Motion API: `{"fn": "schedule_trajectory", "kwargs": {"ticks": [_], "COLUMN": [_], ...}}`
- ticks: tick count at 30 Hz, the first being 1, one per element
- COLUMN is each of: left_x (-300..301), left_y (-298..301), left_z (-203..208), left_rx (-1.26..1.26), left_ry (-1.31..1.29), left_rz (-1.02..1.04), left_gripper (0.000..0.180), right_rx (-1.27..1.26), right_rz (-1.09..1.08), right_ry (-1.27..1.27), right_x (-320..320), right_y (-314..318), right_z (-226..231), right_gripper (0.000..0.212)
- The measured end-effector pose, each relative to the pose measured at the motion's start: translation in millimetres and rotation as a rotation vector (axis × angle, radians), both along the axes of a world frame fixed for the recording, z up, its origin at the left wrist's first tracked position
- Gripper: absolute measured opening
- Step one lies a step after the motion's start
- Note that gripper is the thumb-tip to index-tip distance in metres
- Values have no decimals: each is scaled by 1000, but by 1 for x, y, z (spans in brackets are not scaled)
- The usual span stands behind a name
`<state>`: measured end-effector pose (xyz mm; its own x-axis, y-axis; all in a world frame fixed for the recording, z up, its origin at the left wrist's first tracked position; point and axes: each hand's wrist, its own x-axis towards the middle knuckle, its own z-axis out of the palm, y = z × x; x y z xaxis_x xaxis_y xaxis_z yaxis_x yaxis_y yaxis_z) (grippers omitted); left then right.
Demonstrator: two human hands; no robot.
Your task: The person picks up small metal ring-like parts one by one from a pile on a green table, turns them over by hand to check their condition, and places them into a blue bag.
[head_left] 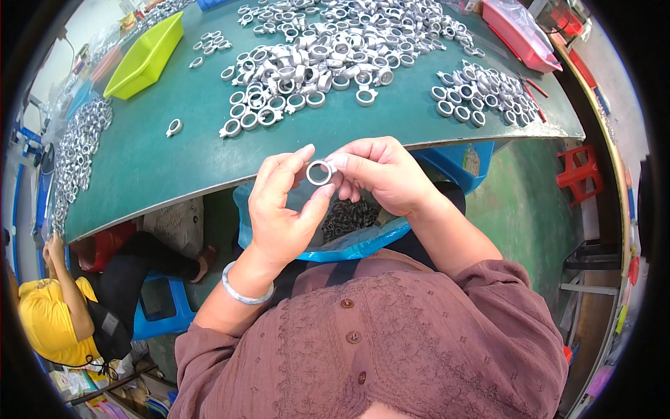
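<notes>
While both hands pinch it, left hand, right hand, small silver-grey metal ring, round, hollow

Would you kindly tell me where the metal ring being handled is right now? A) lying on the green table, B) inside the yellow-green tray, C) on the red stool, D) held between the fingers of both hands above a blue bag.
D: the metal ring is pinched between the left hand and the right hand, above the blue bag and off the green table.
</notes>
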<state>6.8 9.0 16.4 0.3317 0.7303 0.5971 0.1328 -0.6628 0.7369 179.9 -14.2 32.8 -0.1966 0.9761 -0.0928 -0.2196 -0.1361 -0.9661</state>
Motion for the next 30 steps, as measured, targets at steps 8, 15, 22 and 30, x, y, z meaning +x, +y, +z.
{"fn": "schedule_trajectory", "kwargs": {"ticks": [8, 15, 22, 30], "left_x": [-6, -6, -5, -3], "left_y": [0, 0, 0, -1], "left_z": [-16, -14, -10, -10], "left_rx": [-271, -218, -129, -99], "left_ry": [-118, -74, -41, -73], "left_rz": [-136, -167, -155, -139], "left_gripper": [41, 44, 51, 59], "right_rx": [58, 384, 538, 382], "right_rz": [-11, -64, -117, -83], "right_ry": [-15, -201, -275, -86], "right_x": [-1, 0, -1, -3], "right_y": [-3, -6, -6, -9], "right_z": [0, -4, -11, -14], "right_gripper": [18, 12, 17, 27]}}
